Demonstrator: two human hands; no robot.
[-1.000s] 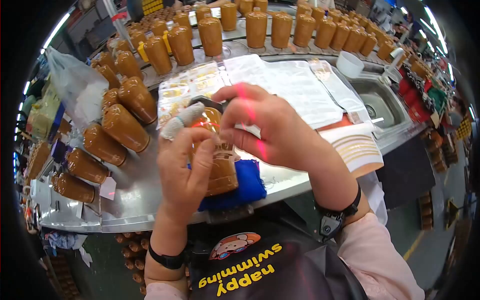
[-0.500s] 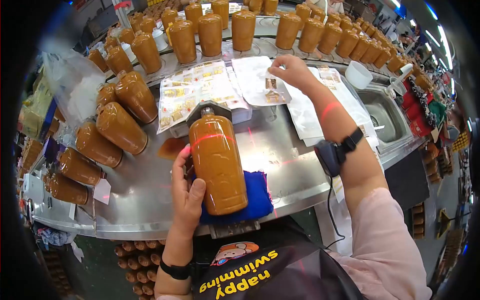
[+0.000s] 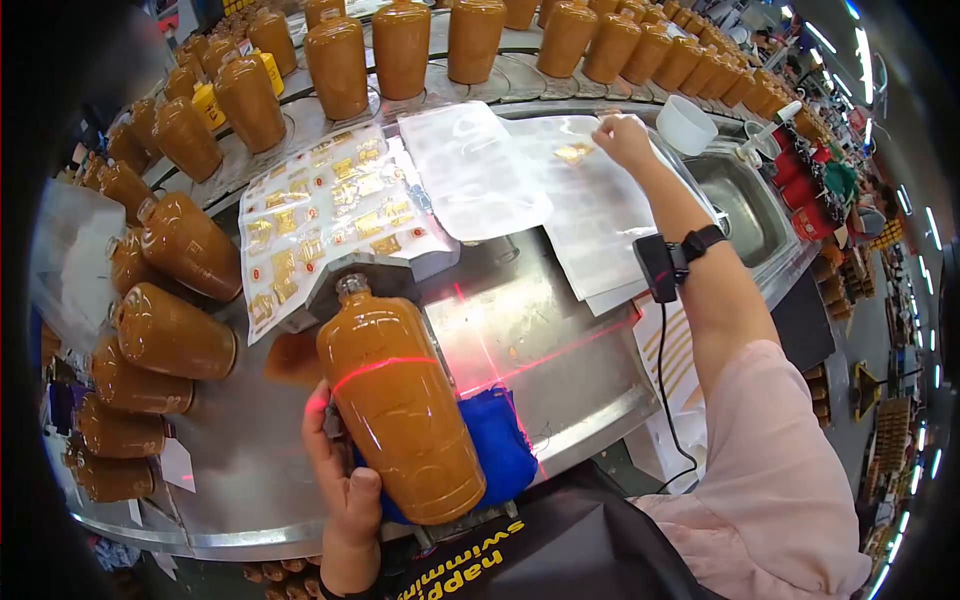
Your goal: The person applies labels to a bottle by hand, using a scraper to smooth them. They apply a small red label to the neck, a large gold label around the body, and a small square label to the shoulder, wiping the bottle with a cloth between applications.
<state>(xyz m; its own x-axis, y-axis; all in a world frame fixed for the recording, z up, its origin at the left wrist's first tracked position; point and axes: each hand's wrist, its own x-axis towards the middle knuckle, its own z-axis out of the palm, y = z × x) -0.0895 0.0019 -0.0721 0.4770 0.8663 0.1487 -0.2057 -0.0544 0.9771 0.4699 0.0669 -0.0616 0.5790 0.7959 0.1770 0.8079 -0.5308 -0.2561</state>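
A glossy brown bottle (image 3: 400,400) lies tilted in front of me, its neck on a grey metal rest (image 3: 385,272) and its base over a blue cloth (image 3: 508,445). My left hand (image 3: 342,480) holds its left side, thumb in front and fingers partly hidden. Red laser lines cross the bottle and worktop. Farther right, my right hand (image 3: 626,140) is closed in a pinch at the far edge of a pale sheet (image 3: 605,225). Near its fingertips is a small gold decal (image 3: 573,153) on that sheet; whatever the pinch holds is too small to make out.
A sheet of gold and red decals (image 3: 335,195) lies beside a white sheet (image 3: 475,175) behind the bottle. Several brown bottles (image 3: 175,335) lean at the left, and more stand along the curved conveyor (image 3: 520,70). On the right are a white tub (image 3: 687,124) and a sink (image 3: 745,205).
My right hand has moved right from the middle sheet to the right-hand one. The dark decal piece seen under it is out of sight. My view has shifted; my left hand stays on the bottle.
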